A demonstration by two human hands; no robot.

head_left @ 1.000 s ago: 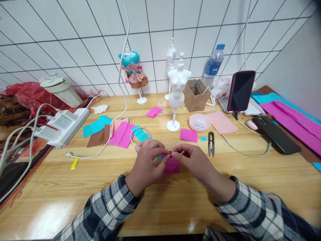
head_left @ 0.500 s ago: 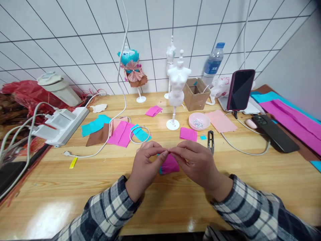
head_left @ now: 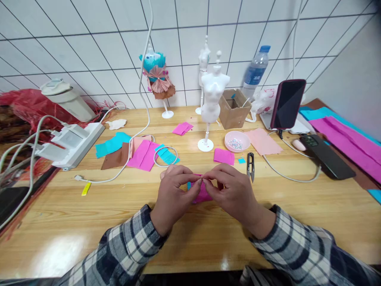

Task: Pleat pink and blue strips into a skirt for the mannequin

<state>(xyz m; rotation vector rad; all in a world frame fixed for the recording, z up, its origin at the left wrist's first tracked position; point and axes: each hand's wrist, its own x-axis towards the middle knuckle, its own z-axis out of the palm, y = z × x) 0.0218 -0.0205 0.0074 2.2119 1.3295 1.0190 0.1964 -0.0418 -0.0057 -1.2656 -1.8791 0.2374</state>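
My left hand (head_left: 177,194) and my right hand (head_left: 232,191) meet fingertip to fingertip above the front middle of the table. Both are pinched closed; whatever sits between the tips is too small or hidden to name. Right beneath and behind the fingers is a magenta piece of crinkled paper (head_left: 203,195) with a blue edge on its left, partly covered by my hands. Beyond them stands a white mini dress form (head_left: 212,99) on a round base. Thread snips (head_left: 251,167) lie to the right of my right hand, near a small blue scrap (head_left: 241,160) and a magenta folded piece (head_left: 224,156).
Left of centre, coloured sheets (head_left: 143,155) lie under a white ring (head_left: 155,159) and a cable. A pink bowl (head_left: 237,141) holds shiny bits beside a cardboard box (head_left: 233,111). Phones (head_left: 327,157) lie or stand at right; a power strip (head_left: 79,147) is at left.
My fingertips have drawn closer together, with the right fingers more curled, over the magenta paper. The whole view has shifted slightly; the objects on the table stay in place.
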